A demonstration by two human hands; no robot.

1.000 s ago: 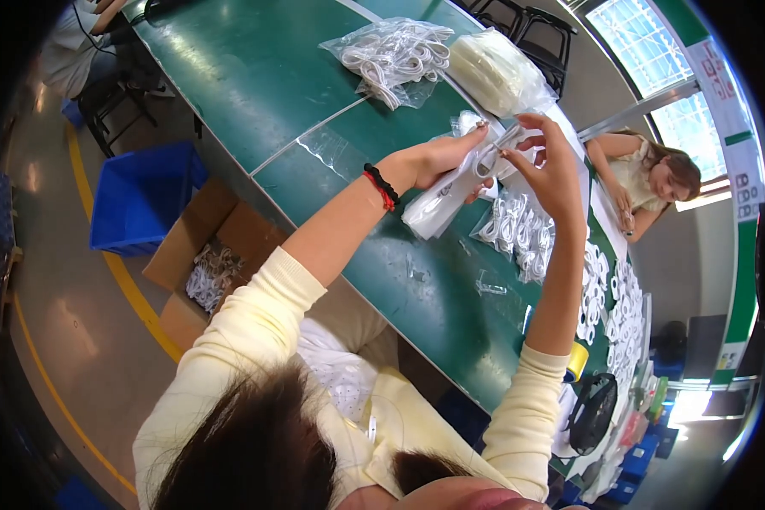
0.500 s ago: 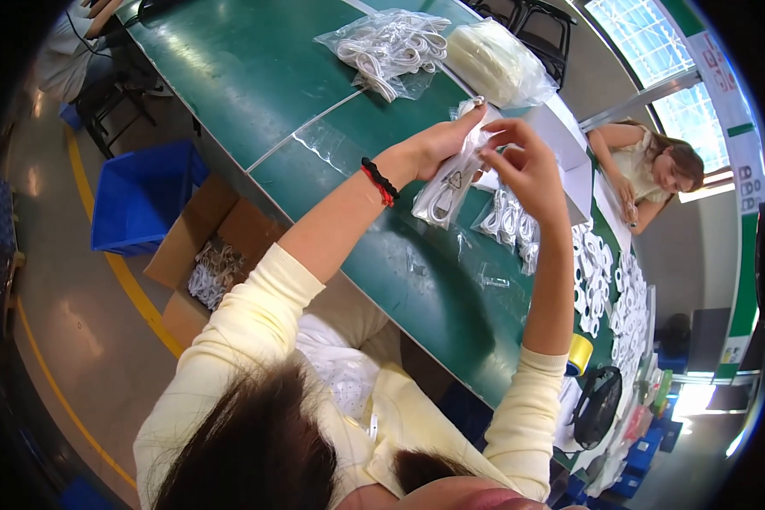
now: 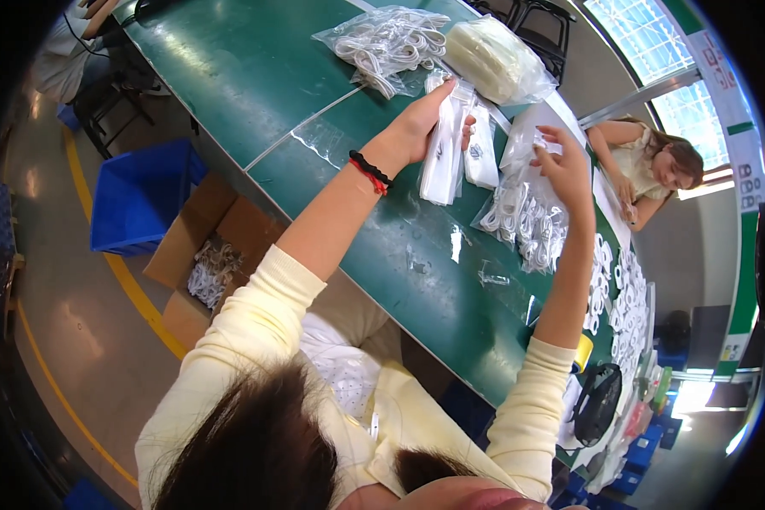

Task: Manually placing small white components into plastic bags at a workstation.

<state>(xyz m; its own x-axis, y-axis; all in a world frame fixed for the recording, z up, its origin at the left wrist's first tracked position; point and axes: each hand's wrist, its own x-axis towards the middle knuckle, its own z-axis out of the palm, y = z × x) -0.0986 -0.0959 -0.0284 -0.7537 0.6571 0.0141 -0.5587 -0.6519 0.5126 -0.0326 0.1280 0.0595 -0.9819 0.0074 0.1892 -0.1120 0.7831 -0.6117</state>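
My left hand [image 3: 423, 127] is closed around a stack of clear plastic bags [image 3: 439, 174], held upright over the green table. Beside it lies another narrow stack of white bags [image 3: 482, 157]. My right hand [image 3: 568, 172] is open, its fingers apart, over the white box [image 3: 523, 140] and the near pile of bagged white cables [image 3: 531, 229]. Nothing shows between the right fingers. Farther back, a large clear bag of coiled white cables [image 3: 387, 47] lies near a thick wrapped bundle of pale bags [image 3: 497, 59].
Loose plastic scraps lie on the green table [image 3: 314, 204]. White rings and cable coils [image 3: 629, 314], yellow tape [image 3: 582, 353] and a black pouch [image 3: 597, 406] are at right. A co-worker [image 3: 646, 166] sits across. A blue bin [image 3: 140, 200] and cardboard box [image 3: 178, 297] stand at left.
My right hand has moved right, away from the left hand. The bagged cable between my hands is gone from there, and the pile at right looks fuller. My left hand has shifted slightly left.
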